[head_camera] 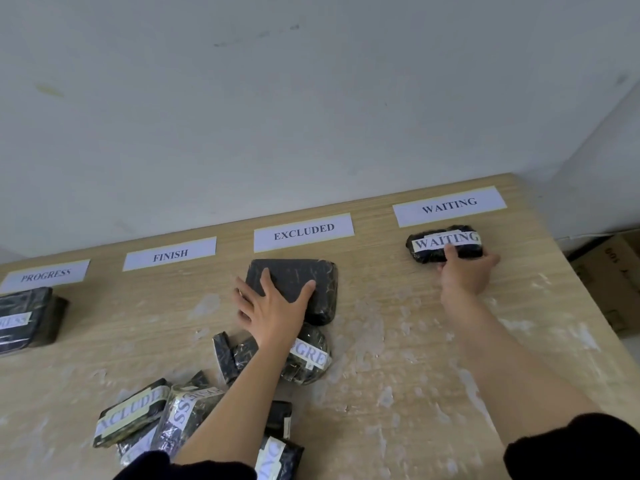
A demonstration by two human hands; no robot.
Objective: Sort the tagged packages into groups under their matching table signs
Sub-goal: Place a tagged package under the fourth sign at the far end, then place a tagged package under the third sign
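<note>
Nearest, unsorted packages (162,415) lie heaped. Beyond, the left hand (273,311) rests spread flat on a blank-faced package (304,277) below the EXCLUDED sign (303,232). Farthest, the right hand (465,271) grasps the WAITING package (445,242), long axis left-right, under the WAITING sign (449,205).

Packages (292,289) glossy black plastic wrap; signs (303,232) matt paper; table (398,341) scuffed wood-grain.
</note>
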